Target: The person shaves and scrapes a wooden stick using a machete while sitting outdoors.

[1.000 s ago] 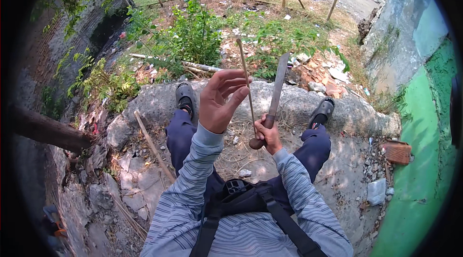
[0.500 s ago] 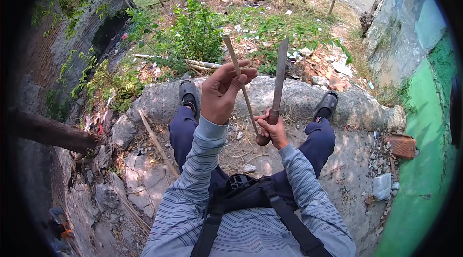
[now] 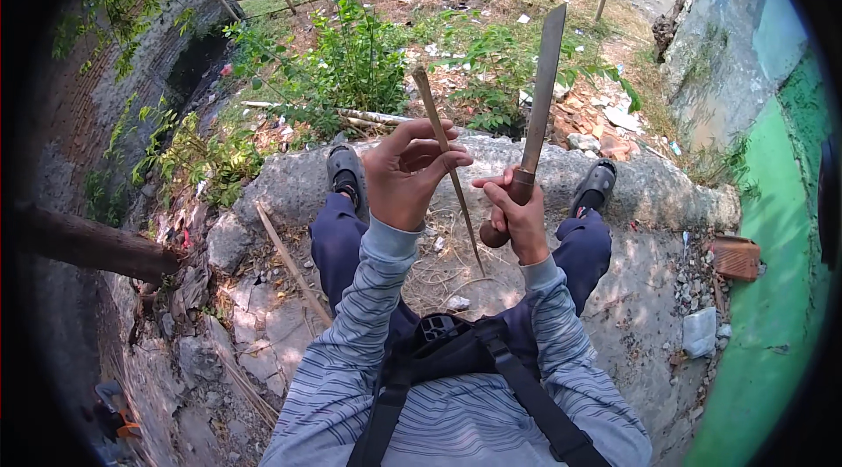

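1 stick (image 3: pixel 430 97), 1 big knife (image 3: pixel 544 85), 2 hands: L hand (image 3: pixel 403 178) pinching stick nr its middle, R hand (image 3: pixel 522 220) wrapped round knife's grip. Stick slants down btwn 'em, thin end lowest.

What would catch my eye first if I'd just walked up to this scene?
Probably the long-bladed knife, held by its handle with the blade up in the right hand. Beside it, the left hand holds a slender, tapering stick at a slant. Along the picture's right side, the bright green surface stands out.
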A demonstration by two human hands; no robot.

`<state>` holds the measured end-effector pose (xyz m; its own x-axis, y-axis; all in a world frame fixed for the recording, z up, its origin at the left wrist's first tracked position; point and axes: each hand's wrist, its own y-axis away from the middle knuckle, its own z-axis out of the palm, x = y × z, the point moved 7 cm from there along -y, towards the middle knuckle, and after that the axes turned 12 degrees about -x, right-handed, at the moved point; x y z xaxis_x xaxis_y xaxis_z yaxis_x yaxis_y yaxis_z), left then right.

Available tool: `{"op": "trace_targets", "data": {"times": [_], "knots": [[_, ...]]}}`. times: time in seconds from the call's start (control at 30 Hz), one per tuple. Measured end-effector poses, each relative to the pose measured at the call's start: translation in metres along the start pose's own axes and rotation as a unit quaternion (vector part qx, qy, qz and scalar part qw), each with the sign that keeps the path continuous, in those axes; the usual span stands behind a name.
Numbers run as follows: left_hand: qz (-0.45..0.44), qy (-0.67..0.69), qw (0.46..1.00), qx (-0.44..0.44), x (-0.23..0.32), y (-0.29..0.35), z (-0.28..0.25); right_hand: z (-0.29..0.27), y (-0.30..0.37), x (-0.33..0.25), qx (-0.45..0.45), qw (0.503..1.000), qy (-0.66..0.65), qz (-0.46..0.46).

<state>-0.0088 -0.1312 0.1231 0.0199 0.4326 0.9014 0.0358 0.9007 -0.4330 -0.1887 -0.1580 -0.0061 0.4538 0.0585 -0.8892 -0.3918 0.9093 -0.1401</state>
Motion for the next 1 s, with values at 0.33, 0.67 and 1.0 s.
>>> {"op": "trace_targets", "data": {"times": [0.33, 0.67, 1.0], "knots": [[0.03, -0.028, 0.999, 0.014, 0.015, 0.0, 0.005, 0.019, 0.007, -0.035, -0.039, 0.998, 0.051, 0.01], [0.084, -0.008, 0.993, -0.08, 0.025, -0.021, 0.03, 0.029, -0.005, -0.017, 0.006, 0.999, 0.024, -0.024], [-0.025, -0.305, 0.927, -0.217, -0.146, 0.078, 0.019, -0.016, -0.002, -0.11, 0.084, 0.967, -0.105, -0.218]]}}
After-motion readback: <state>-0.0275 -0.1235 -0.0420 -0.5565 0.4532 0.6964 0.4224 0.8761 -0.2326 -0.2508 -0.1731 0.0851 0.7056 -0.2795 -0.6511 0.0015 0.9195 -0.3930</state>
